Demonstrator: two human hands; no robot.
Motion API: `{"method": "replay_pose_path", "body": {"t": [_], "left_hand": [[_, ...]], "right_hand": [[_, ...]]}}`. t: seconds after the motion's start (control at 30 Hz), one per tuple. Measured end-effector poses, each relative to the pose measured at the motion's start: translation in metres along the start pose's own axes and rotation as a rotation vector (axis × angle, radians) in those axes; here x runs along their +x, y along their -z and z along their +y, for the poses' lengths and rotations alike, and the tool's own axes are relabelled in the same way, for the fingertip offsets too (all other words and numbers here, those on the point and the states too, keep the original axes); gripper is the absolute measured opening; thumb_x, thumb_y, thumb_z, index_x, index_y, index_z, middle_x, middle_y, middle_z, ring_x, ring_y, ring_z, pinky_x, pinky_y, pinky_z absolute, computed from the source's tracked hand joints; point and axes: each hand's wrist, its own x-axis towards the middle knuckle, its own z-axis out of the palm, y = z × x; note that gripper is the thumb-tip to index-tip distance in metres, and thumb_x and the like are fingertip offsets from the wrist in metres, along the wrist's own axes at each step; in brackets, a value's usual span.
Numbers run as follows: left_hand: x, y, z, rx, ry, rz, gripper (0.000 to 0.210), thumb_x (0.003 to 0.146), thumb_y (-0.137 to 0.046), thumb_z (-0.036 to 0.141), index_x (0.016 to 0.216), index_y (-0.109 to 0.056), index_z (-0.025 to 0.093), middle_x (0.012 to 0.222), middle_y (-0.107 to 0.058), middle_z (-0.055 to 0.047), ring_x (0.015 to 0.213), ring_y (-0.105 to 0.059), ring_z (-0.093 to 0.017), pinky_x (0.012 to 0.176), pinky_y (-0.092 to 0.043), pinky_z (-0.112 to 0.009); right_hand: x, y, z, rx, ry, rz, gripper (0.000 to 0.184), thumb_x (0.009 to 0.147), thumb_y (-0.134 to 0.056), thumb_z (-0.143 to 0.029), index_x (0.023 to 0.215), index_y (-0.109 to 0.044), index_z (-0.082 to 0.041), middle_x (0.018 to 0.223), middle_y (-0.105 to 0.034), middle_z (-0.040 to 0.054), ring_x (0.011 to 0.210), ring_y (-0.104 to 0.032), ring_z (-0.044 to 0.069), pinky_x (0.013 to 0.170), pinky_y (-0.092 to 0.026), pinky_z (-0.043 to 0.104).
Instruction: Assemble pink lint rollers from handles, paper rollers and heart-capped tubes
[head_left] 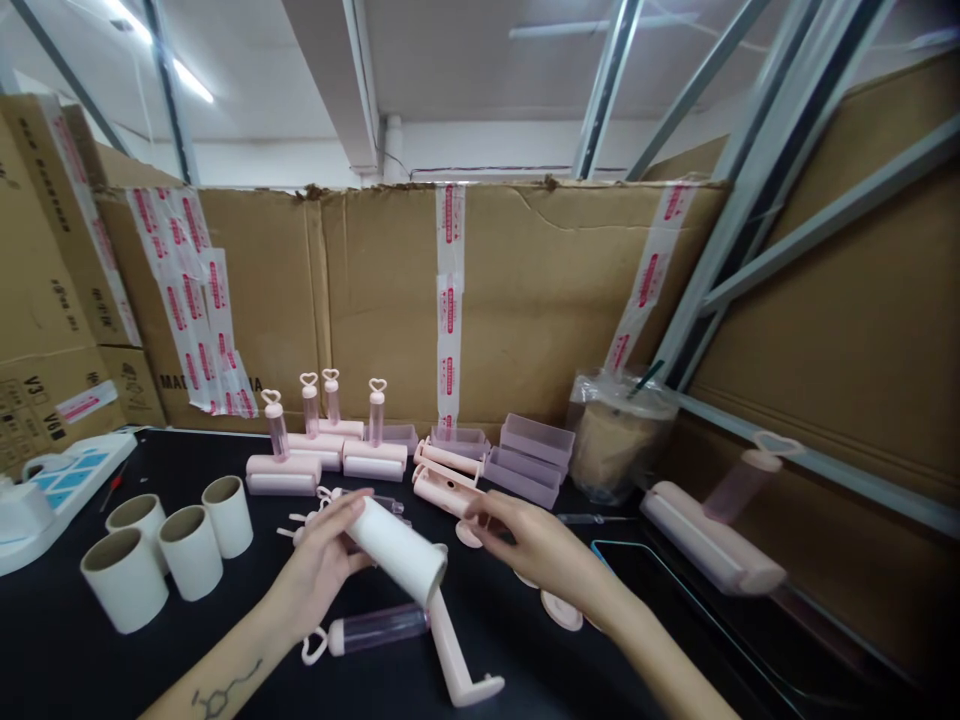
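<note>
My left hand [326,545] is closed around the upper end of a white sticky-paper roll [401,550], held tilted above the table. Just below the roll, a pink lint roller frame [457,655] with a bent end lies on the black surface. Next to it lies a clear purple handle [382,630] with a heart-shaped loop. At the fingertips of my right hand [517,540], which are drawn together, is a round pink cap [469,535]. More round pink caps [562,610] lie under my right forearm, partly hidden. Pink roller housings [450,485] sit just beyond that hand.
Several white rolls [191,550] stand upright at left, near a white power strip [71,495]. Assembled lint rollers [375,455] line the back beside purple covers [529,465]. To the right are a bagged drink cup [619,440], a phone-like dark slab [675,610] and another lint roller [712,535].
</note>
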Motion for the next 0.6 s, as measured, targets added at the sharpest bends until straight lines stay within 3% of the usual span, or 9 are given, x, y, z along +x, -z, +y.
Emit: {"method": "replay_pose_path", "body": {"t": [0.1, 0.33, 0.47, 0.6], "left_hand": [[0.003, 0.003, 0.006, -0.099, -0.044, 0.06, 0.024, 0.081, -0.059, 0.019, 0.104, -0.063, 0.013, 0.102, -0.062, -0.008, 0.096, -0.059, -0.021, 0.081, -0.053, -0.035], [0.006, 0.008, 0.005, -0.098, -0.009, 0.154, 0.025, 0.083, -0.057, 0.021, 0.106, -0.061, 0.012, 0.099, -0.065, -0.01, 0.086, -0.064, -0.021, 0.08, -0.056, -0.039], [0.006, 0.009, 0.005, -0.105, -0.025, 0.162, 0.025, 0.083, -0.057, 0.02, 0.107, -0.059, 0.013, 0.094, -0.066, -0.009, 0.089, -0.064, -0.021, 0.082, -0.055, -0.038], [0.007, 0.009, 0.005, -0.155, -0.034, 0.162, 0.024, 0.085, -0.055, 0.019, 0.108, -0.058, 0.013, 0.098, -0.066, -0.01, 0.097, -0.063, -0.023, 0.085, -0.054, -0.039]], "right_hand": [[-0.004, 0.013, 0.025, -0.292, -0.124, -0.102, 0.012, 0.067, -0.058, -0.014, 0.074, -0.065, -0.021, 0.082, -0.067, 0.0058, 0.075, -0.062, 0.023, 0.064, -0.042, 0.029], [-0.007, 0.008, 0.053, -0.311, -0.22, -0.133, 0.02, 0.049, -0.069, -0.012, 0.066, -0.065, -0.021, 0.07, -0.064, 0.0024, 0.063, -0.06, 0.02, 0.054, -0.04, 0.025], [-0.003, 0.011, 0.048, -0.307, -0.161, -0.096, 0.013, 0.053, -0.064, -0.012, 0.064, -0.064, -0.019, 0.075, -0.062, 0.0044, 0.066, -0.059, 0.019, 0.06, -0.042, 0.026], [0.0, 0.02, 0.027, -0.153, 0.007, 0.092, 0.021, 0.064, -0.054, -0.016, 0.084, -0.062, -0.019, 0.073, -0.061, 0.0014, 0.063, -0.056, 0.017, 0.061, -0.042, 0.026]]}}
